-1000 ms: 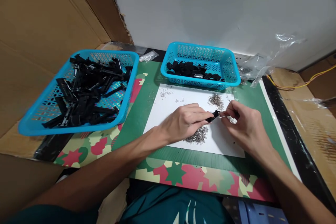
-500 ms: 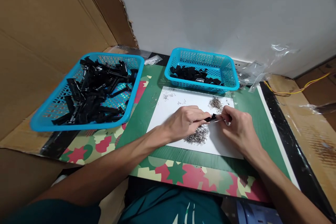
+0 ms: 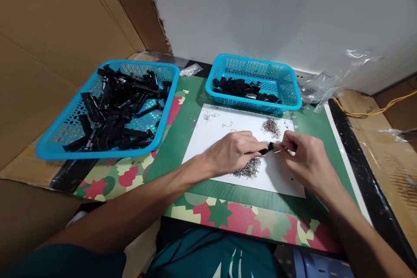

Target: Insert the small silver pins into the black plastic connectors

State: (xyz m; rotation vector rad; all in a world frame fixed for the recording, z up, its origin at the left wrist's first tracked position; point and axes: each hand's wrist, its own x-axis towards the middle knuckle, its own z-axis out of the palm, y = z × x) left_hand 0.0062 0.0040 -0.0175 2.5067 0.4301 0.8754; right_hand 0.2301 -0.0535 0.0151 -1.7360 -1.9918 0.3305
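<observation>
My left hand [image 3: 239, 152] is closed around a small black plastic part [image 3: 270, 147], whose end sticks out past the fingertips. Just to its right, my right hand [image 3: 302, 152] pinches a thin metal tool [image 3: 279, 151] with a whitish part near the palm; its tip points at the black part, and I cannot tell whether they touch. Beneath the hands lies a white sheet [image 3: 203, 143]. A pile of tiny silvery wire pieces [image 3: 249, 169] is partly hidden by my left hand. Farther back sits a smaller brownish pile of tiny metal pieces [image 3: 271, 127].
A blue basket [image 3: 48, 145] of long black plastic parts stands at left. Behind the sheet, another blue basket [image 3: 254, 103] holds small black pieces. Clear plastic bags [image 3: 321, 84] lie at back right, near a yellow cable [image 3: 387, 106]. Cardboard [image 3: 42, 43] walls the left.
Both hands have shifted slightly right in the picture, and the view has moved a little. The thin metal tool has drawn back from the black part, with less of its length showing.
</observation>
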